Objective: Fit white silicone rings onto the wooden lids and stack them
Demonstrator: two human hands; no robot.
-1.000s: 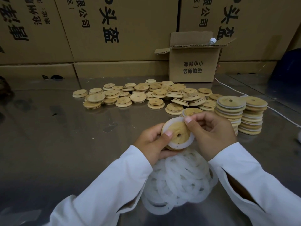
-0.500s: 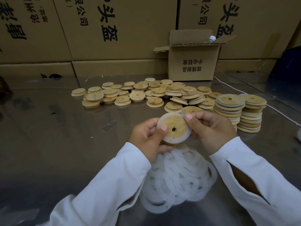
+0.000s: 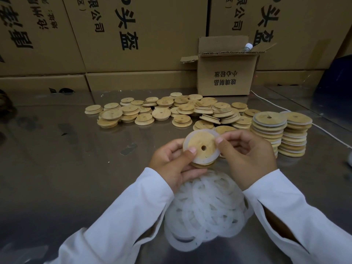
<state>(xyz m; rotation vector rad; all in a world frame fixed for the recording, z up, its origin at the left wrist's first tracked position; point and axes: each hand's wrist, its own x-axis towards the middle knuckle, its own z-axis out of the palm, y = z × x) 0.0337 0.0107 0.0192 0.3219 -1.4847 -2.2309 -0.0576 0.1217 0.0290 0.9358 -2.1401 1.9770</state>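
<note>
Wooden lid (image 3: 200, 144), centre hole, white silicone ring (image 3: 206, 160) round rim.

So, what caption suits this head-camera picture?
Left hand and right hand fit a white ring onto a wooden lid above loose rings, beside stacks.

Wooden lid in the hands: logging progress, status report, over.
Left hand and right hand grip the wooden lid, silicone ring round its rim. Two finished stacks at right, loose lids behind, spare rings below. Nothing blocking.
</note>
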